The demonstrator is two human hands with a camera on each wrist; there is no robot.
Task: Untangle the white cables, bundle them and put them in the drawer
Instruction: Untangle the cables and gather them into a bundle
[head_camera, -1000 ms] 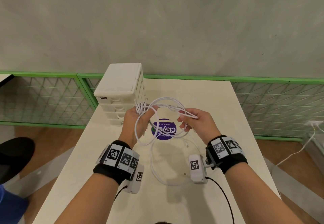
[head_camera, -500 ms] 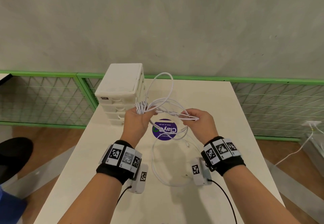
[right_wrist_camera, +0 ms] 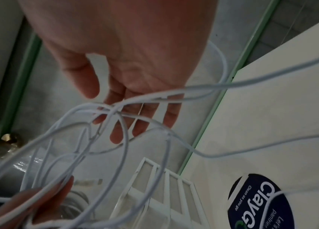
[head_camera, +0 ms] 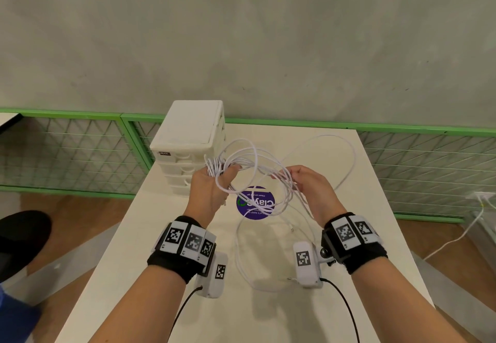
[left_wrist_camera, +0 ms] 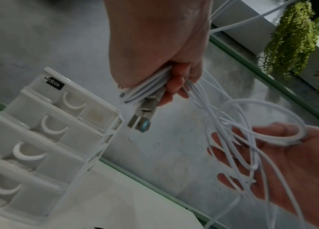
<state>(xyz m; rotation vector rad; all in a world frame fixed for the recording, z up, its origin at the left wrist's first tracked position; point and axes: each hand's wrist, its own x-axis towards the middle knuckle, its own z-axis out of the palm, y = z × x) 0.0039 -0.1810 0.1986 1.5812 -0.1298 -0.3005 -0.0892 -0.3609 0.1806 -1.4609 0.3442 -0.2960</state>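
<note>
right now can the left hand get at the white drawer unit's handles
Probably not yet: the left hand sits right beside the drawer unit, but its fingers grip the white cables.

Label 1 — a small black rectangular label (left_wrist_camera: 53, 84) on the top front edge of the white plastic four-drawer unit (left_wrist_camera: 43, 139). The lettering is white and the legible part is "gabox". Any characters before it cannot be made out. In the head view this label is too small to read.

Label 2 — a round dark blue sticker (right_wrist_camera: 260, 206) on the white table top (right_wrist_camera: 291, 124).
- Large white word: "Clay", followed by a green-and-white ring mark.
- Smaller line: "Clean as you go".
- Further lines: "Let's" and "pantries" are readable, and the rest is not. Strands of the white cables (left_wrist_camera: 149, 86) cross the sticker.

The black wristbands (head_camera: 188, 243) and white camera housings (head_camera: 306, 259) carry black-and-white square coded markers. These are patterns only, with no readable characters.
</note>
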